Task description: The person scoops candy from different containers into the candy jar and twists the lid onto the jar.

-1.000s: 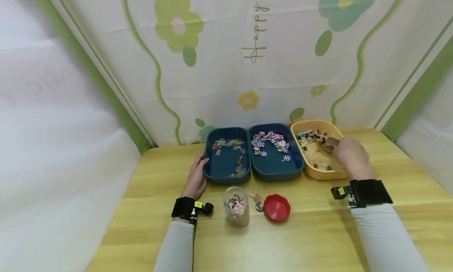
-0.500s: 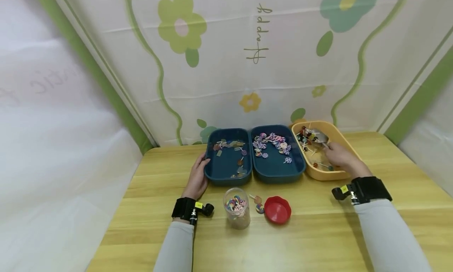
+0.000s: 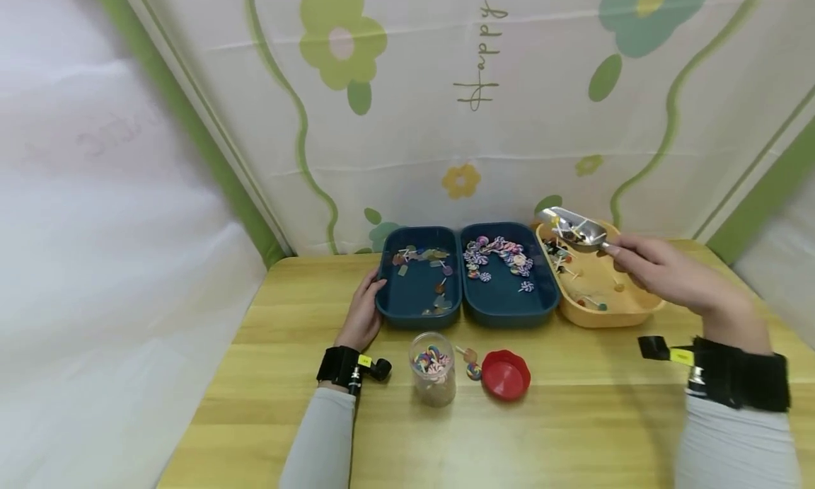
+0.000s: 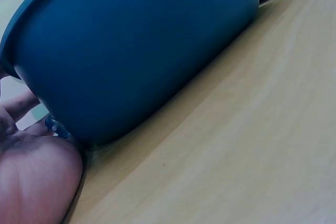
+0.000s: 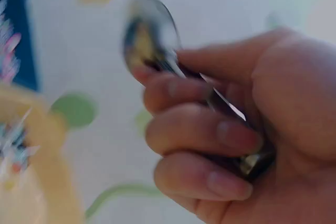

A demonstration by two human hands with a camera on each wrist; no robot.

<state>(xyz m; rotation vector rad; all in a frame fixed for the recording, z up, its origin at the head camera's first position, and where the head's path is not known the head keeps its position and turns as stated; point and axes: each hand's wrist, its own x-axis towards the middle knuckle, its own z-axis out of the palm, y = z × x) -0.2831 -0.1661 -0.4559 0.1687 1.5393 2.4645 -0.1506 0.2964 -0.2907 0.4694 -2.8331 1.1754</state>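
My right hand [image 3: 662,266] grips a metal scoop [image 3: 582,228] by its handle, raised over the yellow bin [image 3: 627,312]. Small lollipops lie in the scoop's bowl, and in the right wrist view my fingers [image 5: 184,127] curl round the handle. My left hand [image 3: 361,315] holds the left blue bin [image 3: 417,318] at its near left side, thumb by the rim. In the left wrist view that bin [image 4: 131,51] stands on the table, with part of the hand [image 4: 39,177] against its wall. Jelly-like candies lie inside it.
A middle blue bin [image 3: 512,318] holds swirl lollipops. In front stand a clear jar [image 3: 434,386] partly filled with candies and a red lid [image 3: 506,376]. Two loose candies [image 3: 472,363] lie between them on the wooden table [image 3: 541,439]. A printed cloth hangs behind.
My right hand has lifted the scoop up out of the yellow bin, carrying lollipops in its bowl. The left hand stays at the left blue bin; the head view has shifted slightly.
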